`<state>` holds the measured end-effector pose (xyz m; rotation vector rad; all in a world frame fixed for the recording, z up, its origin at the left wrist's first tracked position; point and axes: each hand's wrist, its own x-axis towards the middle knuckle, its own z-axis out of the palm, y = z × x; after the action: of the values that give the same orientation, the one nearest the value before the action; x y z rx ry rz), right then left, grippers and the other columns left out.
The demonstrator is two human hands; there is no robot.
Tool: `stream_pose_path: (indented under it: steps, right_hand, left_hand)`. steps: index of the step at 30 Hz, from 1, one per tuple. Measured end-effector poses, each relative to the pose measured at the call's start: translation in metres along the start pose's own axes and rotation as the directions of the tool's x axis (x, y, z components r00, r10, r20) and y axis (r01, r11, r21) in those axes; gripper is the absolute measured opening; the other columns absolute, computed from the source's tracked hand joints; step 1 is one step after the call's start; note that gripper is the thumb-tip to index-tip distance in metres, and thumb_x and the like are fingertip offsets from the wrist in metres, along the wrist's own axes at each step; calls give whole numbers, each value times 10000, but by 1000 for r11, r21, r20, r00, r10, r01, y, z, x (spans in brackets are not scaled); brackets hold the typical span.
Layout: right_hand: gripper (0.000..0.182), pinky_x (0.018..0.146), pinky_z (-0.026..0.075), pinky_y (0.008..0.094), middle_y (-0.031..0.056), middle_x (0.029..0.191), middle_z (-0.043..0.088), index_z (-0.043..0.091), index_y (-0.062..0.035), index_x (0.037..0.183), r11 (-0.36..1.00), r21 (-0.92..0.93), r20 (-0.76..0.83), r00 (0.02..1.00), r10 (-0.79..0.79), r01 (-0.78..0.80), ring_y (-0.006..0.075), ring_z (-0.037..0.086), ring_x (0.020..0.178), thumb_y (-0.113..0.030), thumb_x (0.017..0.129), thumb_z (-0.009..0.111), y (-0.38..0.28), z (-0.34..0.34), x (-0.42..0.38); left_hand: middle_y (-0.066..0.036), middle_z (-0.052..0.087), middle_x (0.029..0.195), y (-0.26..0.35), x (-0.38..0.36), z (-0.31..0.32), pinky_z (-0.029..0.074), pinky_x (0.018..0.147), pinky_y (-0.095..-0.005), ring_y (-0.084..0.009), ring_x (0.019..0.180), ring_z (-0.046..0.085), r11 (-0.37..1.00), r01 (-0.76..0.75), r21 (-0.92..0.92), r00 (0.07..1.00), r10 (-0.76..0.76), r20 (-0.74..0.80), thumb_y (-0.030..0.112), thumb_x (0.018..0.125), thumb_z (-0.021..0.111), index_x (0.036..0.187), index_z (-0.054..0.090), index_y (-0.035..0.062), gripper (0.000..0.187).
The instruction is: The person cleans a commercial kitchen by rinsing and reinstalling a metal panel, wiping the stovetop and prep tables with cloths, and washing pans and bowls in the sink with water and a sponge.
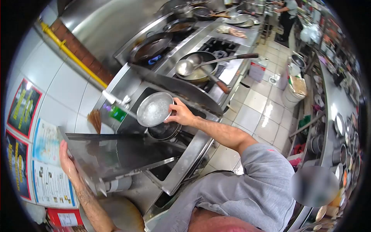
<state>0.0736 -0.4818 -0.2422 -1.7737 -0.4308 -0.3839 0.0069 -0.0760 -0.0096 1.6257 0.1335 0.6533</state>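
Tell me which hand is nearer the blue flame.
Right. The right hand holds the bowl this side of the flame; the left hand is farther off, at the metal panel's edge.

- The bowl in the right hand takes up the room above the near pan.
- The white pipe slants in from the far left, just beside the bowl.
- The panel, left hand at its left edge, bars the near left.
- The guard stands between bowl and wok; a hand could pass over its top.
- Ladle handles jut right from the wok.
- On the right, the floor gives a lane; canister and bucket narrow it farther off.
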Motion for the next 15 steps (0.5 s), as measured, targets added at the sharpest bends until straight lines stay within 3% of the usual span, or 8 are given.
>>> stream_pose_path:
  steps: [5, 7, 8, 9, 11, 12, 14, 15]
  right_hand:
    - [400, 655, 513, 282, 128, 1063, 399, 567, -27, 810, 992, -125, -122, 991, -46, 31, 178, 554, 793, -238, 588, 825, -37, -80, -55]
    - [395, 658, 512, 267, 118, 1076, 397, 569, -30, 810, 991, -136, -103, 995, -1, -13, 173, 552, 822, -239, 591, 824, -59, -111, -75]
    - [395, 660, 512, 266, 122, 1079, 396, 569, -29, 805, 985, -172, -117, 992, -44, 23, 169, 556, 811, -244, 593, 823, -67, -122, -84]
    - [396, 662, 512, 265, 125, 1081, 395, 568, -27, 801, 976, -210, -126, 988, -89, 61, 164, 559, 800, -250, 596, 822, -76, -132, -92]
    - [310, 658, 534, 254, 129, 1103, 385, 567, -16, 773, 970, -239, -169, 986, -8, -33, 148, 573, 800, -145, 621, 804, -91, -152, -108]
    - [313, 666, 536, 260, 138, 1110, 386, 568, -16, 781, 960, -265, -192, 981, 42, -93, 148, 573, 814, -144, 620, 803, -96, -161, -115]
    - [387, 656, 527, 258, 147, 1070, 412, 561, -7, 780, 962, -263, -247, 969, 7, -74, 147, 582, 771, -228, 602, 824, -111, -174, -129]
    - [388, 658, 530, 256, 143, 1061, 414, 559, -3, 777, 954, -292, -261, 965, -6, -73, 145, 584, 773, -227, 602, 823, -118, -179, -135]
  left_hand:
    - [-40, 503, 1080, 30, 23, 58, 357, 769, -220, -116, 849, 451, 1000, -3, 30, 944, -7, 331, 264, 894, 500, 1219, 510, 52, 388]
    - [-13, 493, 1015, 33, 24, 75, 361, 762, -238, -106, 835, 420, 935, -315, 163, 757, 144, 637, 310, 901, 500, 1247, 492, 73, 420]
    - [-32, 485, 981, 31, 23, 90, 368, 802, -275, -139, 843, 441, 795, -561, 230, 719, 331, 611, 311, 894, 511, 1252, 494, 94, 418]
    - [-32, 485, 981, 26, 31, 101, 368, 802, -275, -139, 843, 441, 798, -560, 222, 721, 338, 605, 311, 894, 511, 1252, 494, 94, 418]
    - [-76, 479, 999, 14, 56, 120, 367, 832, -311, -203, 845, 458, 392, -816, 424, 577, 532, 619, 302, 860, 556, 1240, 507, 114, 427]
    - [-76, 479, 999, 9, 65, 131, 367, 832, -311, -203, 845, 458, 401, -815, 419, 580, 536, 614, 302, 860, 556, 1240, 507, 114, 427]
    - [-99, 497, 943, 3, 81, 152, 357, 858, -331, -255, 854, 470, 71, -924, 376, 288, 777, 559, 301, 826, 589, 1147, 558, 91, 385]
    - [-99, 497, 943, 6, 81, 163, 357, 858, -331, -255, 854, 470, 81, -923, 375, 294, 777, 557, 301, 826, 589, 1147, 558, 91, 385]
